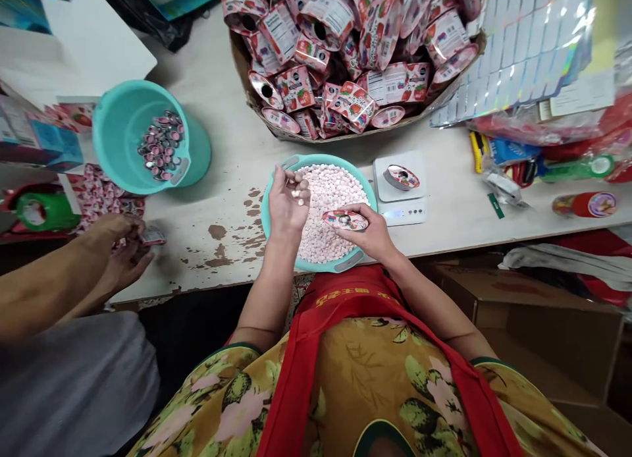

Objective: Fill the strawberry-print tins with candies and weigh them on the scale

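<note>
Over a turquoise basin (322, 267), left fingers (305, 194) hold pale pellets (301, 202), right fingers (364, 211) a printed tin (332, 220).

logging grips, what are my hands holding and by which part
Right hand: printed container, by its end nearest the palm. Left hand, cupped open: pale pellets, lying loose.

On the table (232, 141), tablets (333, 187) are held in a basin (316, 159) at the near edge. A scale (390, 197), loaded with a single container (402, 177), is placed right. Heaped containers (353, 101) are boxed in a carton (241, 65) behind; caps (162, 147) are contained in a bucket (200, 151), left.
</note>
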